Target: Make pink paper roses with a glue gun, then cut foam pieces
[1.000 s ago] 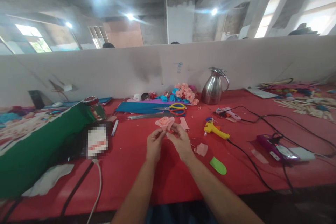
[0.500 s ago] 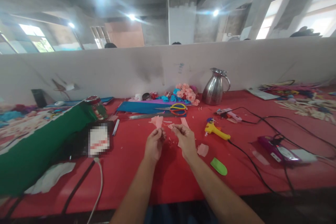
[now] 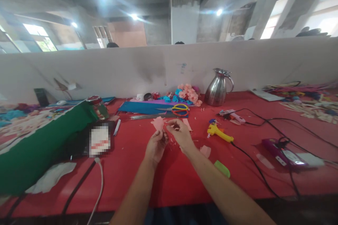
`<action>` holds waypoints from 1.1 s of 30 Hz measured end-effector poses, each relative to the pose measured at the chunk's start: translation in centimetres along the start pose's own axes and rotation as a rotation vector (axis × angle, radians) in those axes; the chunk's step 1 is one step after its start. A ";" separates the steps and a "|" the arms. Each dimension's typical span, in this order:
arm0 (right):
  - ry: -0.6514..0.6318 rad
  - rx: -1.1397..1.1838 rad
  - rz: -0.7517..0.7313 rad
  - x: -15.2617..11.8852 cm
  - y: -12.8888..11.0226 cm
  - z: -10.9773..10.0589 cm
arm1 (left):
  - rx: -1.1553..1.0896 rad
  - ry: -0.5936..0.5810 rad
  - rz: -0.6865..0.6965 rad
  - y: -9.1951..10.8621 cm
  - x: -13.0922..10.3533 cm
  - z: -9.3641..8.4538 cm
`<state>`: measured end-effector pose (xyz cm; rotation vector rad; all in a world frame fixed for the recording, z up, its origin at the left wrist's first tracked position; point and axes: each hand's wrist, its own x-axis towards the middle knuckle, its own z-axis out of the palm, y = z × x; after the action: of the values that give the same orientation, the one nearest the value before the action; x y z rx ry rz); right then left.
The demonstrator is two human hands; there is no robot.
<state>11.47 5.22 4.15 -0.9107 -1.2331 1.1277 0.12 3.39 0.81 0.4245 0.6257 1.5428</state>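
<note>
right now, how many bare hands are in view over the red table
2: the left hand holds the pink flower from below; the right hand is close by on its right.

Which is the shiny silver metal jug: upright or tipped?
Upright: the shiny silver metal jug rests base-down on the red tabletop, its narrow neck uppermost.

A shiny silver metal jug [image 3: 216, 90] with a curved handle stands upright on a red tabletop [image 3: 116, 182]. Behind the jug runs a low white partition [image 3: 111, 72]. Well left of the jug are a clear glass jar [image 3: 101, 110] with a reddish lid and a long green-walled box [image 3: 44, 151]. Right of the jug lies a flat whitish sheet [image 3: 267, 95]; nearer the table's front edge than the jug sits a purple-and-white power block [image 3: 283, 154].
</note>
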 end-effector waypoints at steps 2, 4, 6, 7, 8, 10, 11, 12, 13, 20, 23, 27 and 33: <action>-0.045 0.059 0.052 0.0 0.0 0.6 | 0.008 -0.014 0.001 -0.1 0.1 -0.2; -0.074 0.126 0.096 -0.1 0.2 1.1 | 0.016 -0.025 0.008 -0.1 0.1 -0.2; -0.078 0.159 0.108 -0.1 0.5 1.5 | 0.026 -0.031 0.016 -0.1 0.0 -0.1; -0.075 0.164 0.105 -0.2 0.6 1.6 | 0.035 -0.035 0.018 -0.1 0.0 0.0; -0.072 0.166 0.101 -0.2 0.7 1.6 | 0.043 -0.038 0.020 -0.1 0.0 0.1; -0.069 0.172 0.100 -0.2 0.8 1.6 | 0.051 -0.043 0.021 -0.1 0.0 0.2; -0.075 0.182 0.106 -0.2 0.7 1.5 | 0.053 -0.044 0.022 -0.2 0.0 0.3; -0.083 0.195 0.115 -0.2 0.7 1.5 | 0.054 -0.044 0.024 -0.2 0.0 0.3; -0.093 0.207 0.124 -0.2 0.6 1.5 | 0.058 -0.046 0.025 -0.2 0.0 0.3; -0.098 0.223 0.128 -0.3 0.7 1.5 | 0.139 -0.082 0.040 -0.3 -0.1 0.0; -0.103 0.253 0.124 -0.3 0.9 1.5 | 0.147 -0.085 0.042 -0.2 -0.2 0.1; -0.120 0.278 0.105 -0.3 1.0 1.3 | 0.152 -0.088 0.040 -0.1 -0.3 0.2; -0.138 0.274 0.089 -0.3 1.2 1.2 | 0.137 -0.084 0.046 -0.3 -0.1 0.0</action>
<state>10.15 5.10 3.04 -0.6946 -1.1221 1.4113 0.36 3.27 0.69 0.6080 0.6616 1.5224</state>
